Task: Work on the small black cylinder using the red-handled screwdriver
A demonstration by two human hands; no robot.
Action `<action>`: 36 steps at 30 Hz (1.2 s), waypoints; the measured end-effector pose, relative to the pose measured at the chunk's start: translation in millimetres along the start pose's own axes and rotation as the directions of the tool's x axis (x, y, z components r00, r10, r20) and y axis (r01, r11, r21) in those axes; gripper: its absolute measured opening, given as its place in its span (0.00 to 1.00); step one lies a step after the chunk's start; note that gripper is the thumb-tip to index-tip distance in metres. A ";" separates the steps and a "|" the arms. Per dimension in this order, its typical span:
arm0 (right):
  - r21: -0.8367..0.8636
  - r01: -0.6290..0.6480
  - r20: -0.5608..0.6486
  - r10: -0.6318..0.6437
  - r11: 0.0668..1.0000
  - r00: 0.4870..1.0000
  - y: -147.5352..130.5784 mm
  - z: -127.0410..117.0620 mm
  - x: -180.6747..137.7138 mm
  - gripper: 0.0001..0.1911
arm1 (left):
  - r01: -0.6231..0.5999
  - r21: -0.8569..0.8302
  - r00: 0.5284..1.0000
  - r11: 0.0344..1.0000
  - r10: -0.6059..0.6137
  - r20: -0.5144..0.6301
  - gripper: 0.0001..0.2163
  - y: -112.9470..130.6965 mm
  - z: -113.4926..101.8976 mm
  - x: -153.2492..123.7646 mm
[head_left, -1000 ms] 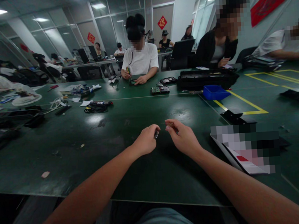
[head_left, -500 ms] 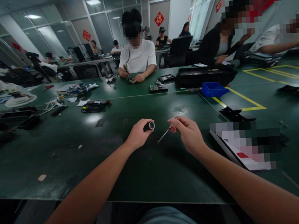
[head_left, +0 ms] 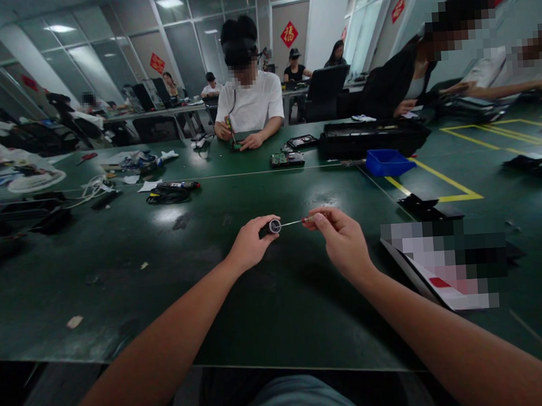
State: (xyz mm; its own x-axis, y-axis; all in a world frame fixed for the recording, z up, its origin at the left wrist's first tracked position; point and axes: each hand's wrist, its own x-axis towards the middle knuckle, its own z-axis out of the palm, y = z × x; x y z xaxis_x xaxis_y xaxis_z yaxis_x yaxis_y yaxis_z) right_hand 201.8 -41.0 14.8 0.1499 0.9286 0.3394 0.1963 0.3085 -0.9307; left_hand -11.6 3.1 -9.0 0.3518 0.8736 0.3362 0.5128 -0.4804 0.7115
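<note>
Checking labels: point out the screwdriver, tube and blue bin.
Screwdriver [head_left: 306, 220]: head view, red front of its handle.
Tube [head_left: 266, 229]: head view, its black side.
Blue bin [head_left: 388, 166]: head view, its near wall.

The left hand [head_left: 251, 244] and right hand [head_left: 344, 241] are bare, as are the left forearm [head_left: 177, 328] and right forearm [head_left: 436, 315]. At the bottom, a creased grey-blue garment [head_left: 292, 401] shows, probably a shirt.
</note>
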 end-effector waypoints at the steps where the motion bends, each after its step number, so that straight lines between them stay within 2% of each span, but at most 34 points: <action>1: -0.019 0.003 -0.015 -0.003 1.000 1.000 -0.3 0.0 0.0 0.12 | 0.003 0.000 1.000 1.000 -0.003 0.000 0.17 0.0 -0.1 0.0; 4: -0.025 -0.005 -0.037 0.004 1.000 0.999 -0.3 -0.1 0.5 0.12 | 0.008 -0.005 1.000 1.000 -0.008 0.000 0.17 0.4 -0.3 0.0; 8: 0.026 -0.015 0.003 0.015 1.000 1.000 0.1 -0.7 0.9 0.12 | 0.007 -0.004 1.000 1.000 -0.007 0.009 0.17 -0.3 -0.2 0.0; 11: 0.004 -0.020 0.012 0.020 1.000 1.000 0.4 -1.0 1.0 0.13 | 0.009 0.000 1.000 1.000 -0.009 0.011 0.17 -0.8 -0.3 0.1; 18: -0.024 -0.025 -0.039 0.024 0.999 0.999 6.3 -0.3 3.1 0.14 | 0.013 0.009 1.000 1.000 -0.014 0.006 0.18 -0.6 -0.5 0.3; 27: 0.029 -0.030 0.019 0.030 0.999 0.999 7.2 -0.1 2.2 0.14 | 0.004 0.031 1.000 1.000 -0.004 0.009 0.18 -1.8 -1.1 0.5; 29: -0.032 -0.024 -0.002 0.024 0.999 1.000 4.9 -1.3 2.0 0.15 | 0.008 0.038 1.000 0.999 -0.008 0.015 0.18 -0.7 -1.7 0.4; 31: -0.165 -0.020 -0.021 0.017 0.986 1.000 0.9 -3.1 1.5 0.17 | 0.008 0.046 1.000 0.999 -0.009 0.021 0.18 0.3 -2.1 0.0; 33: -0.299 -0.016 -0.019 0.011 0.954 1.000 -3.3 -4.7 0.8 0.22 | 0.000 0.054 1.000 0.999 -0.001 0.024 0.18 0.7 -2.4 -0.3; 36: -0.408 0.023 0.007 -0.022 0.913 1.000 -7.2 -5.5 0.0 0.27 | -0.018 0.059 1.000 0.998 0.017 0.025 0.18 0.1 -2.6 -0.7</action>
State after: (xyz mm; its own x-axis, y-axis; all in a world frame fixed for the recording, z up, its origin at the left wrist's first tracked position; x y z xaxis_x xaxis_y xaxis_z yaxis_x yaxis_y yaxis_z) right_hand 205.8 -44.3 22.3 0.1383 0.9230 0.3591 0.5779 0.2192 -0.7861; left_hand -13.8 2.7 -7.6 0.3797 0.8633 0.3325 0.5520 -0.4998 0.6674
